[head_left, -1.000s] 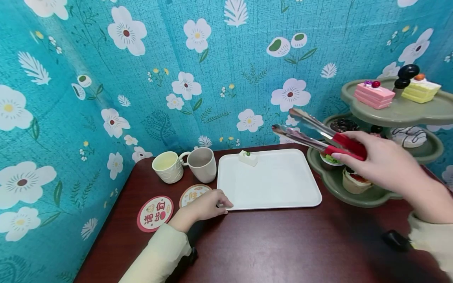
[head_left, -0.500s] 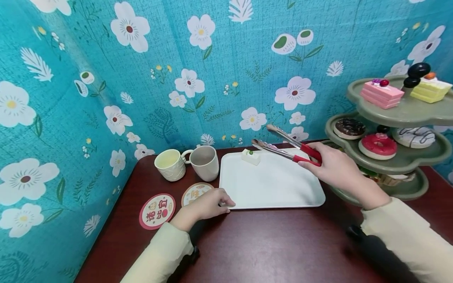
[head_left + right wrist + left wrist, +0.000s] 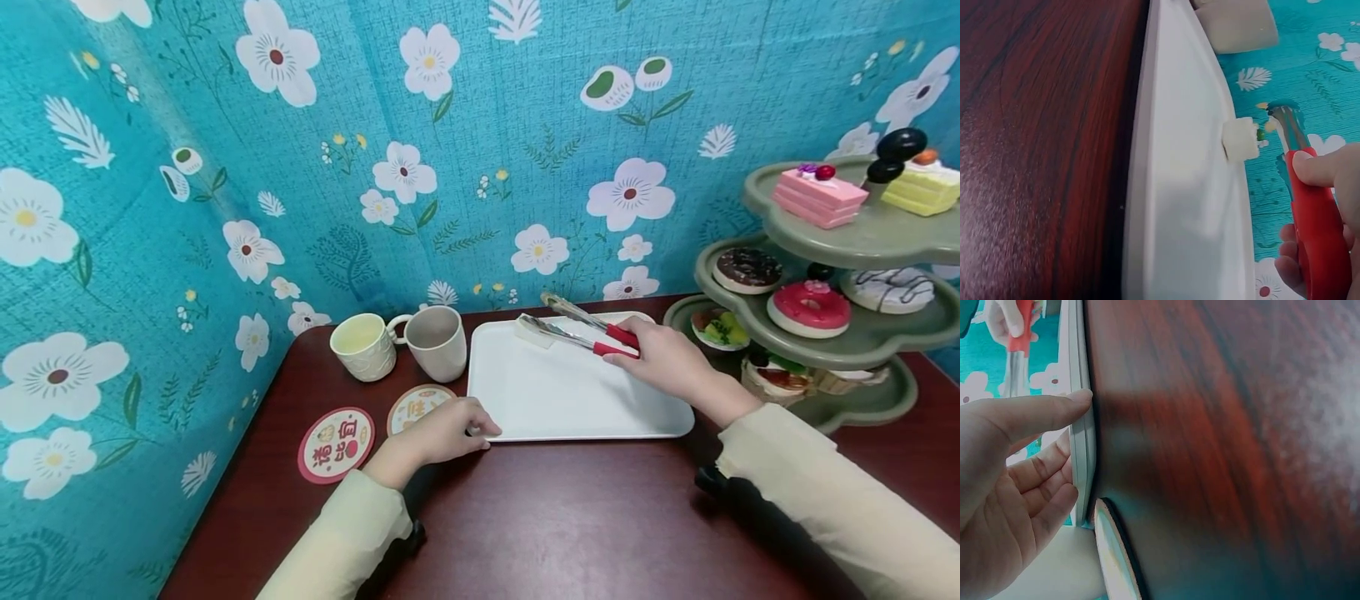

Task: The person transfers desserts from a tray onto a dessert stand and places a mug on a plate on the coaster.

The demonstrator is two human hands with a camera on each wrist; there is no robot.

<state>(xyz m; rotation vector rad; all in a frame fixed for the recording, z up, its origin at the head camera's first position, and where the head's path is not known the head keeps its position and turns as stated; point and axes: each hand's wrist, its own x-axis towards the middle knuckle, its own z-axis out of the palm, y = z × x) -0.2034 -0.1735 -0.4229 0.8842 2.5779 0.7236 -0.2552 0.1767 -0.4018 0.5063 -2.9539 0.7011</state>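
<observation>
My right hand (image 3: 660,354) grips the red handles of metal tongs (image 3: 573,335). The tong arms stand apart, with their tips over a small white cake (image 3: 534,333) at the back left of the white tray (image 3: 577,400). In the right wrist view the cake (image 3: 1241,139) sits on the tray with a green topping, and the tongs' tips are just above it. At the tray's front left corner, my left hand (image 3: 448,429) holds the rim between thumb and fingers; the left wrist view shows the thumb (image 3: 1054,412) on the tray's edge (image 3: 1083,450).
A cream mug (image 3: 363,346) and a grey mug (image 3: 435,346) stand left of the tray. Two round coasters (image 3: 337,444) lie before them. At right rises a green tiered stand (image 3: 817,242) bearing cakes, doughnuts and tarts. A blue floral cloth (image 3: 480,125) hangs behind.
My right hand has brought the tongs left and down from beside the tiered stand to over the white cake. The left hand stays at the tray's corner.
</observation>
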